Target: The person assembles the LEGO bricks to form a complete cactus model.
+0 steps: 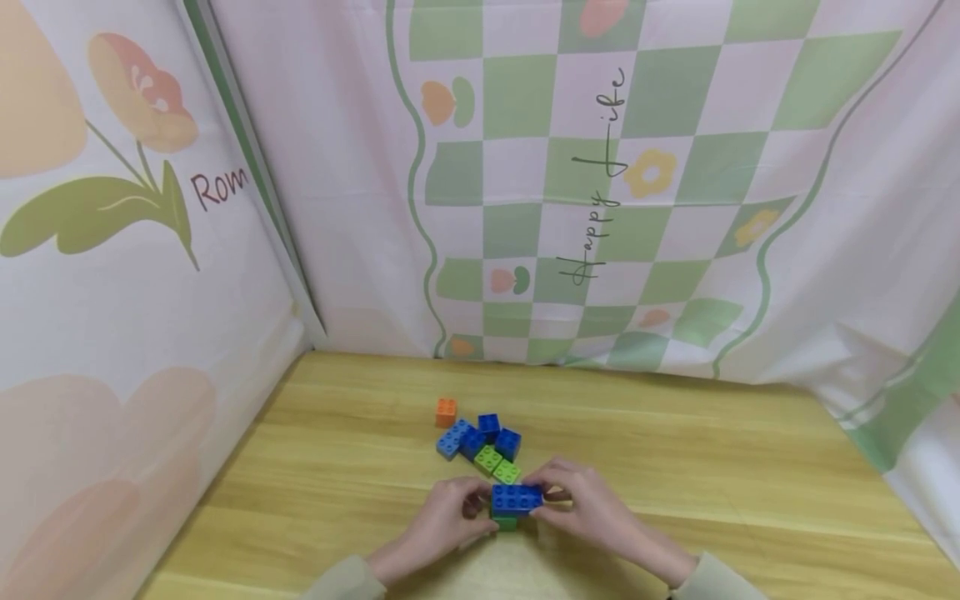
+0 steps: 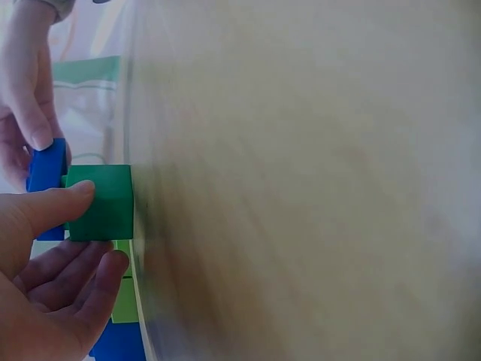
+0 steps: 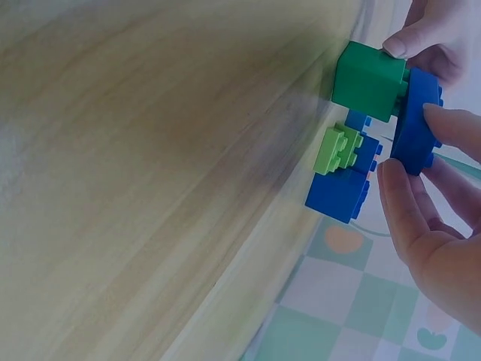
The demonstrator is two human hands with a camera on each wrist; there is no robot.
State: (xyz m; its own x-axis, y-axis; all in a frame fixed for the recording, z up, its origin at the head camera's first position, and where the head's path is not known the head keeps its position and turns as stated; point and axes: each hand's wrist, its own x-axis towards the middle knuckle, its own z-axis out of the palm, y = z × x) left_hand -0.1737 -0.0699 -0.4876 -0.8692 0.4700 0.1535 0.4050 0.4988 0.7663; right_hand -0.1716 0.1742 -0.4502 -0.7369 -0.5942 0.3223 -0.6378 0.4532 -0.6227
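Note:
A long blue building block (image 1: 516,498) with studs on top sits over a dark green block (image 1: 506,524), overhanging it to the right. My right hand (image 1: 588,507) pinches the overhanging end of the blue block between thumb and fingers. With thumb and fingertips, my left hand (image 1: 444,518) holds the green block. In the right wrist view, a narrow gap with the green block's studs (image 3: 403,90) shows between the two blocks. The left wrist view shows the left thumb flat on the side of the green block (image 2: 105,203).
Just beyond the hands lie two light green blocks (image 1: 488,459), several dark blue blocks (image 1: 507,443), a lighter blue long block (image 1: 454,439) and an orange block (image 1: 446,412). The wooden table (image 1: 337,467) meets patterned curtains (image 1: 600,167) at the back and left.

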